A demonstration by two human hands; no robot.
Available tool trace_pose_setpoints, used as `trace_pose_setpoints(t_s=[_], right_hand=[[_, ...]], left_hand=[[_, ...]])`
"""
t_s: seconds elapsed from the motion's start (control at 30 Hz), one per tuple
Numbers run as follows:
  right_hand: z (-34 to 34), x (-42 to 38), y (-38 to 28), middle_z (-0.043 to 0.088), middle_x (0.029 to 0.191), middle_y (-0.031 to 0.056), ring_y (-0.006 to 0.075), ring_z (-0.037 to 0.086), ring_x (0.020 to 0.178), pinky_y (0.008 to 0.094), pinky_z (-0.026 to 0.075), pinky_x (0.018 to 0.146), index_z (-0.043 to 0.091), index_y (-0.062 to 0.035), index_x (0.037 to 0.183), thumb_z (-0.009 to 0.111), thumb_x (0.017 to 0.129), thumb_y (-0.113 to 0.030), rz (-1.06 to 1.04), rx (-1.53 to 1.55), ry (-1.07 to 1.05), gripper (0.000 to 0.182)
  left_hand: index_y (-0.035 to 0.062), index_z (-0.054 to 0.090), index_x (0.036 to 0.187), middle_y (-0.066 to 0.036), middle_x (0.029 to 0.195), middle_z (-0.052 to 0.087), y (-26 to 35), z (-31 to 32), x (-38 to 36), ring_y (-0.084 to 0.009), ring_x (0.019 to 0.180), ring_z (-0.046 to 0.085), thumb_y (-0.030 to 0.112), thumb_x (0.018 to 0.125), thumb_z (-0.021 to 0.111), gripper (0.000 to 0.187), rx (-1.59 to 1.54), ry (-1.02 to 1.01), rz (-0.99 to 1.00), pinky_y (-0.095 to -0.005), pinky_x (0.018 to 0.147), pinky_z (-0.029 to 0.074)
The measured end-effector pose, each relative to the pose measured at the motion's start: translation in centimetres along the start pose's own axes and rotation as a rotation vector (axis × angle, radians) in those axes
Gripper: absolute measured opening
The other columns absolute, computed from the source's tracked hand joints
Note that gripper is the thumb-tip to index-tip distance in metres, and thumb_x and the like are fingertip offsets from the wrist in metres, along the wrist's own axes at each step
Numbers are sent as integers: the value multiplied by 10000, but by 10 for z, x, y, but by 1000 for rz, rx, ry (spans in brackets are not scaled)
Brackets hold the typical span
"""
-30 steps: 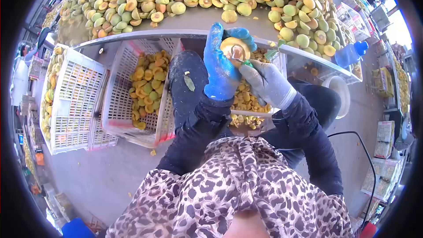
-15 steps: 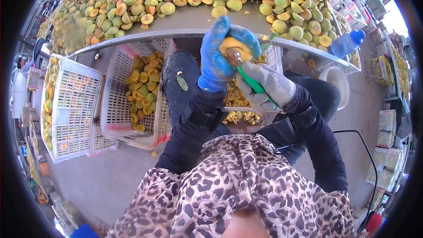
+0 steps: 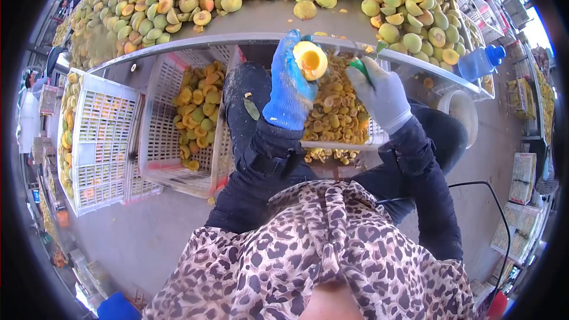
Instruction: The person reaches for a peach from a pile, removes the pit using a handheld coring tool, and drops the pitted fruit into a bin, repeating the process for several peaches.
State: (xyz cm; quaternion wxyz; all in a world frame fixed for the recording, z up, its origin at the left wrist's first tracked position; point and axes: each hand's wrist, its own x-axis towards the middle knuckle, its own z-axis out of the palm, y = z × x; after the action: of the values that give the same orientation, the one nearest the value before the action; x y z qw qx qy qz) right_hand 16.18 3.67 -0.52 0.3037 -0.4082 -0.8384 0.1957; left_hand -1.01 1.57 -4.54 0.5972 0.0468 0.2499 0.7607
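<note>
My left hand [image 3: 289, 95], in a blue glove, is closed around a halved yellow peach [image 3: 319, 66]. The cut face is turned up towards me, with a round hollow in its middle. To the right, apart from the fruit, my right hand [image 3: 384, 96] in a grey glove grips a green-handled pitting tool [image 3: 362, 71]. The tool's metal end cannot be made out clearly. Below and between my hands sits a crate of small brownish-yellow pieces [image 3: 338, 109], perhaps pits or scraps.
Many halved peaches [image 3: 178, 0] are heaped on the metal table [image 3: 255, 21] ahead. At left stand a crate of peach halves [image 3: 155, 136] and a fuller white crate [image 3: 101, 142]. A blue bottle [image 3: 474, 64] and a white bucket [image 3: 468, 118] are at right.
My right hand and the green-handled tool have drawn away from the peach half to the right. The peach's cut face, previously with the tool in it, now shows an open hollow.
</note>
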Motion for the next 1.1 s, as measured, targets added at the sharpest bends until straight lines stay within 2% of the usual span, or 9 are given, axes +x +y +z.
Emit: trace_pose_setpoints(t_s=[0.07,0.23,0.3,0.4,0.53,0.67,0.73,0.8,1.1], right_hand=[[0,7,-10,600,580,116,276,603,503,364,405,427,545,-79,845,510,917,-410,-126,-267,88,340],[7,9,-27,630,633,69,269,630,540,406,495,570,549,-98,860,516,910,-270,-87,-661,-143,183],[22,6,-19,640,657,63,269,633,543,407,507,597,551,-95,862,514,908,-253,-57,-671,-124,169],[35,14,54,612,617,101,309,629,569,440,483,499,567,-103,866,530,906,-378,-29,-942,-57,280],[0,51,23,656,747,157,319,662,758,432,513,658,604,-96,962,544,882,-374,269,-681,-203,295],[41,133,26,664,891,171,339,649,835,443,501,722,584,-97,1028,594,833,-391,93,-511,-216,353],[72,173,25,672,945,145,319,650,884,424,507,757,591,-106,1074,591,822,-373,96,-600,-368,367],[103,195,33,674,981,132,306,655,900,420,510,761,593,-98,1060,595,820,-343,118,-626,-401,343],[86,203,33,676,889,89,232,666,808,363,519,709,566,-44,1084,650,802,-328,301,-13,-559,409]], left_hand=[[-15,444,1212,-121,1065,596,-10,-13,-13,-213,938,621,56,832,643,434,1258,-206,908,-354,753,555],[17,384,1294,-105,1124,556,-12,-14,-17,-191,1013,587,-19,828,623,525,534,-252,311,-320,841,523],[15,502,1190,-97,1121,544,-22,-28,-14,-173,942,581,117,875,617,350,918,-80,655,-288,783,509],[7,558,1016,-59,842,592,10,17,-55,-182,790,563,104,848,625,205,456,44,418,-299,666,476],[9,609,797,-1,734,555,105,-16,-43,-131,693,529,81,854,595,92,1545,474,948,-287,672,438],[17,649,830,17,810,599,122,-31,-10,-66,741,542,97,893,571,128,1665,369,1175,-231,674,431],[2,663,949,-5,926,644,92,-5,-6,-63,831,569,91,889,583,134,846,130,483,-224,737,448],[-8,653,1013,-15,968,648,72,-10,4,-65,876,582,90,897,580,168,637,103,293,-217,789,456],[13,579,1109,-86,1010,618,68,-15,35,-187,914,596,273,944,535,311,144,77,88,-332,833,485]])
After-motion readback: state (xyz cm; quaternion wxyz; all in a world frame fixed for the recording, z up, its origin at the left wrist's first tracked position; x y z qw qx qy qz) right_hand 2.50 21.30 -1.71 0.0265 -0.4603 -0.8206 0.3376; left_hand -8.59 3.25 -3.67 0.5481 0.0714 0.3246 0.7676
